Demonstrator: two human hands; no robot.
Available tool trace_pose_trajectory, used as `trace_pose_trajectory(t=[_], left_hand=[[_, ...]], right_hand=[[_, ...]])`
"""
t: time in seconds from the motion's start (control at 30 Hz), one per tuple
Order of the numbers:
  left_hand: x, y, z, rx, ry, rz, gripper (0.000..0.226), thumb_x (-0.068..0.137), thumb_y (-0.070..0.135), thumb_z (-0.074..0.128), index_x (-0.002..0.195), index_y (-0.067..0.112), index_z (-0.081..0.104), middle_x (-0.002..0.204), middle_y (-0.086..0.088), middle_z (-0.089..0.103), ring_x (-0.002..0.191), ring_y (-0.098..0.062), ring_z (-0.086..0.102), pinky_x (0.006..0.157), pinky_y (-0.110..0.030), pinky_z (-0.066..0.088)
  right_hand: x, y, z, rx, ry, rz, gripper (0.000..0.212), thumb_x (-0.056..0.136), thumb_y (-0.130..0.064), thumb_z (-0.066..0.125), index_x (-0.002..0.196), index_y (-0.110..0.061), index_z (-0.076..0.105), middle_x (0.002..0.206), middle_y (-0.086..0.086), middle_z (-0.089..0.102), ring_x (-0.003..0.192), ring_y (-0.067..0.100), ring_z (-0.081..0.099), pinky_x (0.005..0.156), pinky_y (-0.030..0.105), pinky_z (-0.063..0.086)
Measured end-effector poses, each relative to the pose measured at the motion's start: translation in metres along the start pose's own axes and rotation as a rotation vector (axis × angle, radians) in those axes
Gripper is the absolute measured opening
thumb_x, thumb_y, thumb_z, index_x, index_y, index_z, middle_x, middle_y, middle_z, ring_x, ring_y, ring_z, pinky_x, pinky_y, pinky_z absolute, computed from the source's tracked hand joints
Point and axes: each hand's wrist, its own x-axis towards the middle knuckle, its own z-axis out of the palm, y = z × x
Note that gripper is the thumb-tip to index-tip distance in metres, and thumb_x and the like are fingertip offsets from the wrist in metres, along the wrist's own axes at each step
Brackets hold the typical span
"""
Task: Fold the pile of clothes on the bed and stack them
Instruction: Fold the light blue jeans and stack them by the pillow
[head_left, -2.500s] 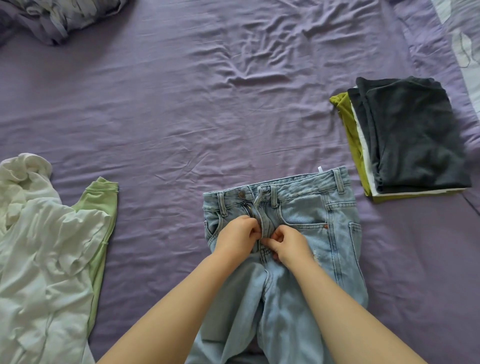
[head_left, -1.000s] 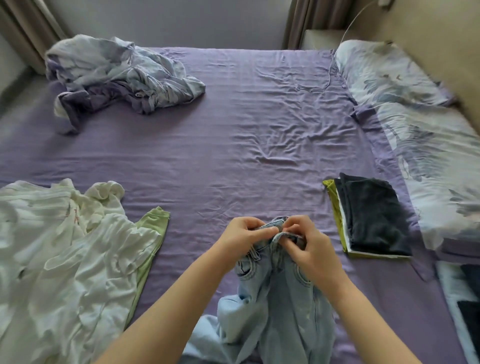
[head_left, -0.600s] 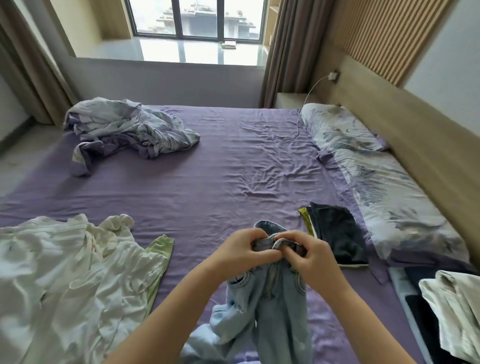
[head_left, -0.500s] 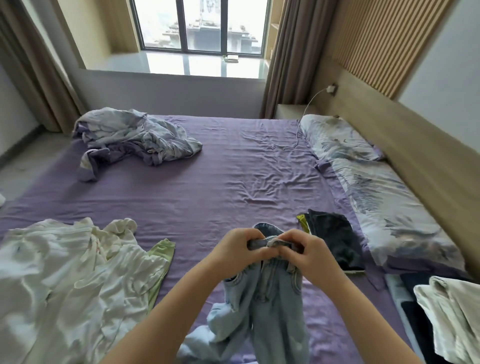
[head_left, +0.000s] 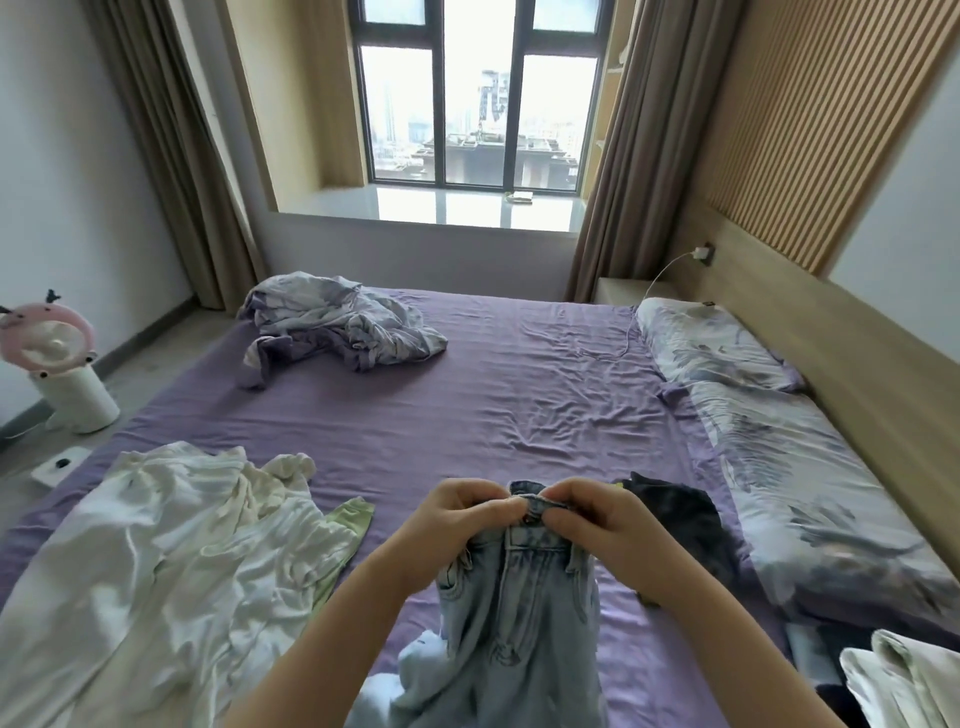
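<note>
One pair of light-blue denim jeans (head_left: 514, 597); one crumpled white garment (head_left: 171, 561); one light-green garment (head_left: 348, 519); one dark folded stack (head_left: 680, 514); two patterned pillows (head_left: 711, 343).

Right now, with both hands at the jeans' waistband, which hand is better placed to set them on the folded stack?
Probably the right hand. The folded stack lies just beyond it on the right, while the left hand would have to cross over the jeans.

Light-blue jeans (head_left: 511, 608) held up by waistband above purple bed (head_left: 519, 395), legs hanging down, bunched at bottom. Unfolded white garments (head_left: 171, 561) heaped at near left, pale-green piece (head_left: 349, 519) tucked beneath. Folded stack (head_left: 685, 525) laid at right, dark garment on top, partly hidden.
</note>
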Motion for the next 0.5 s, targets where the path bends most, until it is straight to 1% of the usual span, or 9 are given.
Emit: trace_pose_trajectory(t=[0.07, 0.1, 0.17, 0.23, 0.3, 0.33, 0.4, 0.43, 0.5], left_hand=[[-0.008, 0.005, 0.005, 0.015, 0.008, 0.005, 0.022, 0.083, 0.027, 0.066, 0.062, 0.018, 0.064, 0.062, 0.004, 0.050, 0.061, -0.010, 0.045, 0.058, -0.019, 0.037], [-0.012, 0.007, 0.008, 0.016, 0.018, 0.011, 0.024, 0.083, 0.026, 0.065, 0.060, 0.020, 0.063, 0.060, 0.007, 0.049, 0.059, -0.008, 0.044, 0.057, -0.018, 0.037], [-0.017, 0.008, 0.009, 0.017, 0.033, 0.009, 0.025, 0.083, 0.026, 0.066, 0.061, 0.015, 0.061, 0.060, 0.005, 0.047, 0.058, -0.008, 0.043, 0.055, -0.018, 0.036], [-0.024, 0.010, 0.013, 0.053, 0.051, 0.012, 0.028, 0.084, 0.027, 0.069, 0.064, 0.011, 0.059, 0.060, 0.004, 0.045, 0.057, -0.008, 0.042, 0.054, -0.017, 0.036], [-0.028, 0.010, 0.018, 0.137, 0.060, 0.001, 0.030, 0.084, 0.030, 0.071, 0.065, 0.012, 0.056, 0.059, 0.008, 0.040, 0.056, -0.006, 0.038, 0.052, -0.015, 0.032], [-0.029, 0.011, 0.021, 0.197, 0.074, -0.008, 0.031, 0.084, 0.030, 0.072, 0.062, 0.017, 0.054, 0.058, 0.011, 0.038, 0.055, -0.004, 0.036, 0.051, -0.015, 0.030], [-0.031, 0.010, 0.025, 0.294, 0.122, -0.018, 0.036, 0.083, 0.026, 0.074, 0.055, 0.025, 0.050, 0.054, 0.016, 0.035, 0.053, -0.002, 0.034, 0.049, -0.013, 0.028], [-0.031, 0.010, 0.027, 0.316, 0.138, -0.019, 0.037, 0.082, 0.022, 0.074, 0.055, 0.025, 0.050, 0.053, 0.016, 0.035, 0.052, -0.002, 0.034, 0.049, -0.012, 0.028], [-0.031, 0.010, 0.030, 0.344, 0.142, -0.022, 0.031, 0.082, 0.017, 0.074, 0.060, 0.021, 0.053, 0.053, 0.016, 0.036, 0.052, -0.001, 0.035, 0.050, -0.012, 0.028]], right_hand=[[-0.004, -0.001, 0.002, 0.000, -0.007, -0.037, 0.013, 0.090, -0.022, 0.064, 0.089, -0.035, 0.066, 0.073, -0.006, 0.061, 0.067, 0.007, 0.052, 0.065, 0.026, 0.042], [-0.005, -0.002, 0.004, 0.006, -0.016, -0.055, 0.010, 0.088, -0.027, 0.063, 0.088, -0.037, 0.065, 0.074, -0.005, 0.061, 0.067, 0.007, 0.052, 0.065, 0.027, 0.042], [-0.005, -0.001, 0.007, 0.011, -0.021, -0.070, 0.010, 0.085, -0.033, 0.060, 0.087, -0.043, 0.063, 0.073, -0.010, 0.060, 0.066, 0.003, 0.050, 0.064, 0.023, 0.041], [-0.005, 0.001, 0.008, 0.006, -0.055, -0.082, 0.009, 0.084, -0.036, 0.059, 0.085, -0.045, 0.061, 0.071, -0.016, 0.059, 0.064, -0.001, 0.049, 0.062, 0.018, 0.039], [-0.006, 0.006, 0.007, 0.048, -0.094, -0.065, 0.006, 0.084, -0.039, 0.058, 0.084, -0.043, 0.062, 0.072, -0.015, 0.059, 0.067, 0.000, 0.050, 0.064, 0.020, 0.041], [-0.006, 0.007, 0.006, 0.076, -0.111, -0.050, 0.005, 0.083, -0.040, 0.059, 0.084, -0.041, 0.063, 0.073, -0.014, 0.060, 0.069, 0.002, 0.052, 0.066, 0.023, 0.042], [-0.006, 0.009, 0.003, 0.123, -0.141, -0.033, 0.010, 0.080, -0.044, 0.061, 0.085, -0.036, 0.066, 0.074, -0.011, 0.062, 0.072, 0.006, 0.055, 0.069, 0.028, 0.045], [-0.007, 0.010, 0.001, 0.144, -0.152, -0.034, 0.012, 0.079, -0.045, 0.062, 0.085, -0.035, 0.067, 0.075, -0.011, 0.062, 0.073, 0.007, 0.056, 0.069, 0.028, 0.045], [-0.008, 0.009, -0.003, 0.168, -0.161, -0.052, 0.011, 0.080, -0.044, 0.066, 0.085, -0.034, 0.068, 0.075, -0.011, 0.064, 0.072, 0.005, 0.056, 0.068, 0.023, 0.045]])
